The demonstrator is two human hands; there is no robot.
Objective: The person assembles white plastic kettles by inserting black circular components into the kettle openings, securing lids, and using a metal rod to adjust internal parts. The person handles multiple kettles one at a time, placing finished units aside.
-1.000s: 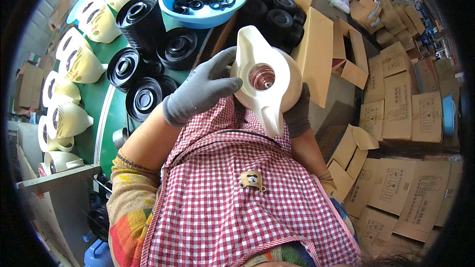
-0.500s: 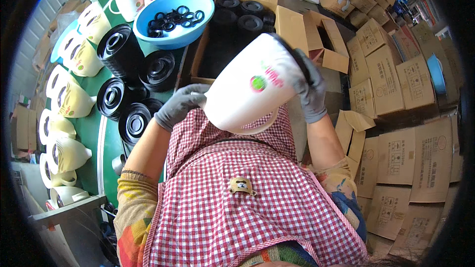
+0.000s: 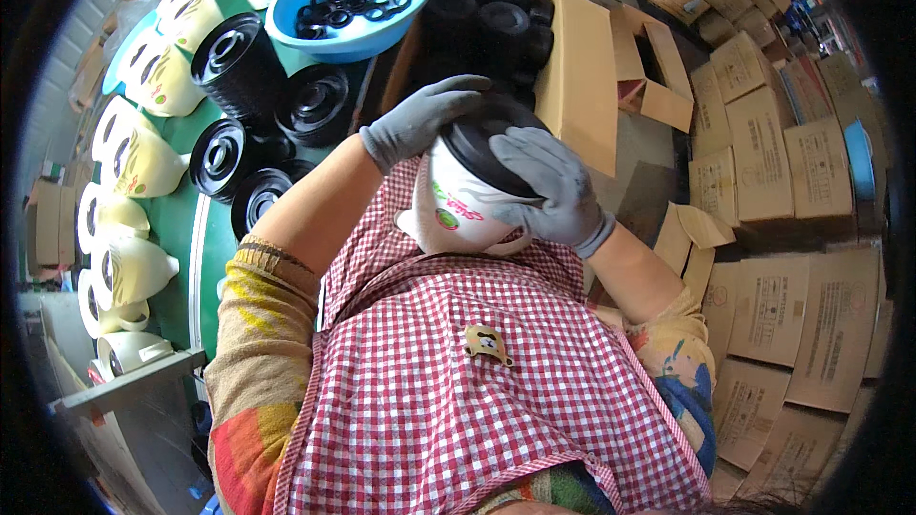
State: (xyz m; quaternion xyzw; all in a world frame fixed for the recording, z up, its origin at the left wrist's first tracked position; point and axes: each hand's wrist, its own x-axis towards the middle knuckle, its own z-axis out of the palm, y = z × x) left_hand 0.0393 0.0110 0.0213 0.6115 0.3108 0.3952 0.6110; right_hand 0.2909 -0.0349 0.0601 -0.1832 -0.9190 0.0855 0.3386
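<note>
A white jug (image 3: 458, 207) with a printed pink and green mark leans against my checked apron, its spout toward my lower left. A black round base (image 3: 487, 148) covers its far, wide end. My left hand (image 3: 427, 119), in a grey glove, curls over the left edge of this base. On the right side, my gloved right hand (image 3: 553, 186) lies across the base, fingers over its face and thumb down by the white wall. Part of the jug's handle shows under my right hand.
Black round bases (image 3: 239, 62) stand stacked on the green table (image 3: 181, 277), beside rows of cream jugs (image 3: 134, 272). A blue basin (image 3: 348, 43) holds black rings. Ahead, an open carton (image 3: 582, 76) contains black round parts. Cardboard boxes (image 3: 763, 310) are piled at right.
The jug has swung more upright and come closer to my apron, its black end now facing up and away. My left hand has moved from the spout onto the base; my right hand shifted over it.
</note>
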